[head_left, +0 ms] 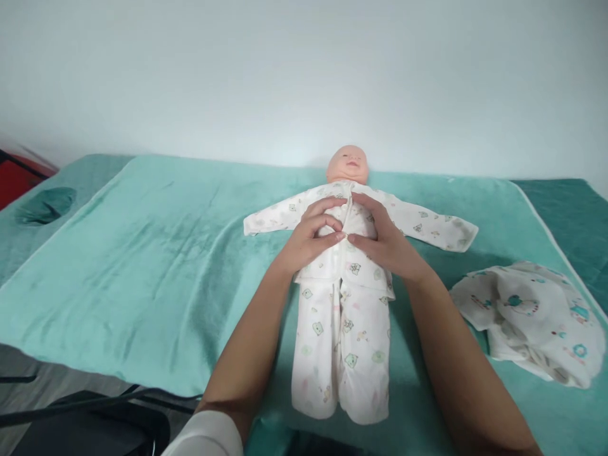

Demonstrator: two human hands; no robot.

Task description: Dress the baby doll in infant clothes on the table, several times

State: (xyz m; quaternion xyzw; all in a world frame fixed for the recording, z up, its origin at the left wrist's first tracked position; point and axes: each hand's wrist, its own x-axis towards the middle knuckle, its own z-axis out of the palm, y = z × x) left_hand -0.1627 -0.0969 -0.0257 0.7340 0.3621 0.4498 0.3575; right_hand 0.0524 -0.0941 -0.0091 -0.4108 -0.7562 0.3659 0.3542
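A baby doll [348,163] lies on its back with its head toward the wall. It is dressed in a white baby shirt [363,272] with small animal prints, and its sleeves spread out to both sides. Matching baby pants [316,348] cover the legs. On the chest, my left hand [314,233] pinches the left edge of the shirt's front opening. Opposite it, my right hand [380,239] grips the other edge, its thumb almost touching my left thumb. My fingers partly hide the fastening at the middle.
A crumpled white printed cloth [536,320] lies to the right of the doll. Underneath, a green sheet [142,266] covers the padded table, which has a hole [45,206] at its left end. A dark chair [90,421] stands below at the lower left.
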